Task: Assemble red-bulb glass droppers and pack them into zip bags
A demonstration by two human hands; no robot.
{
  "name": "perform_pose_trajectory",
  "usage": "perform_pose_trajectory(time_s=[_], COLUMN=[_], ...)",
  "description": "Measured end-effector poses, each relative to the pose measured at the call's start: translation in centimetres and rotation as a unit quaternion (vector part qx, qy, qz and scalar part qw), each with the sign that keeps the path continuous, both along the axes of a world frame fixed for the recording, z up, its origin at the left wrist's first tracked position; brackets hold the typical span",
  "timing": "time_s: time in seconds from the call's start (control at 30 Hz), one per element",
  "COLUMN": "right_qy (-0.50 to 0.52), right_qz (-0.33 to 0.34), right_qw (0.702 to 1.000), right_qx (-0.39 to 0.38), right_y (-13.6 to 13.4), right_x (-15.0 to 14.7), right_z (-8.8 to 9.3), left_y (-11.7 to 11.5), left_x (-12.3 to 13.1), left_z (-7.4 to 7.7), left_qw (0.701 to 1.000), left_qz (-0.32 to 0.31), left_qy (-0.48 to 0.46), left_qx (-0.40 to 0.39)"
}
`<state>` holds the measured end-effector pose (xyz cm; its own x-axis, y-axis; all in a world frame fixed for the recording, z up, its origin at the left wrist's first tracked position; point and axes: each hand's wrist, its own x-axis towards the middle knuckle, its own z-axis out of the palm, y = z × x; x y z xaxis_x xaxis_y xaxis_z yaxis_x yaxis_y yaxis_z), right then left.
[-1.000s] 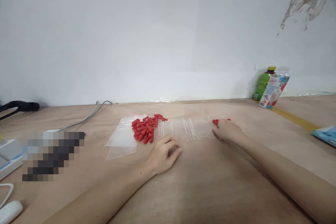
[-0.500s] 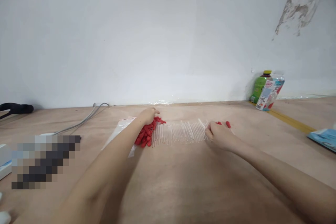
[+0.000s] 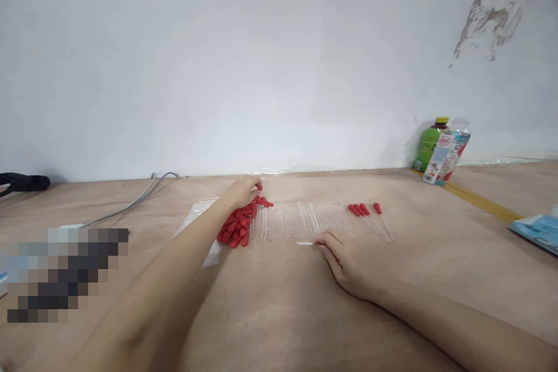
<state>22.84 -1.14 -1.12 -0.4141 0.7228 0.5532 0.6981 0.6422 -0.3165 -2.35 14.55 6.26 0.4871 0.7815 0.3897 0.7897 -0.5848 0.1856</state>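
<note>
Between the fingertips of my left hand (image 3: 244, 192) is a red rubber bulb (image 3: 260, 188), held just above the far end of a heap of red bulbs (image 3: 235, 225). My right hand (image 3: 344, 258) is closed on a clear glass dropper tube (image 3: 304, 243), which points left and lies nearly level over the table. A row of clear dropper tubes (image 3: 305, 221) lies side by side between the heap and my right hand. Right of the row rest several droppers with red bulbs (image 3: 362, 210) fitted on their far ends.
A clear plastic bag (image 3: 192, 218) lies partly under my left forearm. Two bottles (image 3: 429, 142) stand by the wall at right, near a yellow strip (image 3: 479, 202) and a blue packet (image 3: 538, 231). A grey cable (image 3: 131, 206) runs along the left, beside a blurred dark object (image 3: 70, 273).
My right hand has drawn a tube out of the row toward me and turned it to point left. My left hand has picked up a red bulb.
</note>
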Motion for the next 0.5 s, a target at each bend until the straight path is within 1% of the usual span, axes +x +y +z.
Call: perform_pose_trajectory(time_s=[0.07, 0.13, 0.17, 0.23, 0.27, 0.33, 0.4, 0.5], right_qy=[0.009, 0.021, 0.023, 0.019, 0.018, 0.023, 0.035, 0.038], right_qz=[-0.016, -0.019, -0.014, 0.001, 0.007, 0.016, 0.02, 0.014], right_qw=[1.0, 1.0, 1.0, 1.0, 1.0, 1.0, 0.999, 0.999], right_qx=[-0.009, -0.011, -0.011, -0.008, -0.008, -0.007, 0.001, 0.033], right_y=[-0.2, -0.2, -0.2, 0.0, 0.2, 0.4, 0.6, 0.8], right_x=[0.0, 0.0, 0.0, 0.0, 0.0, 0.1, 0.1, 0.2], right_z=[0.3, 0.4, 0.4, 0.0, -0.2, -0.6, -0.9, -1.0], left_y=[-2.1, -4.7, -6.0, -8.6, -9.7, -11.5, -12.5, -13.0], left_x=[0.5, 1.1, 1.5, 2.3, 2.7, 3.3, 3.7, 3.8], left_z=[0.0, -0.7, -1.3, -3.0, -3.9, -5.5, -6.6, -7.2], left_qw=[0.999, 0.997, 0.99, 0.97, 0.957, 0.92, 0.892, 0.872], left_qz=[-0.011, -0.027, -0.052, -0.092, -0.105, -0.093, -0.086, -0.091], left_qy=[-0.027, -0.062, -0.128, -0.218, -0.254, -0.333, -0.374, -0.387], left_qx=[0.017, 0.021, 0.009, -0.051, -0.096, -0.182, -0.241, -0.287])
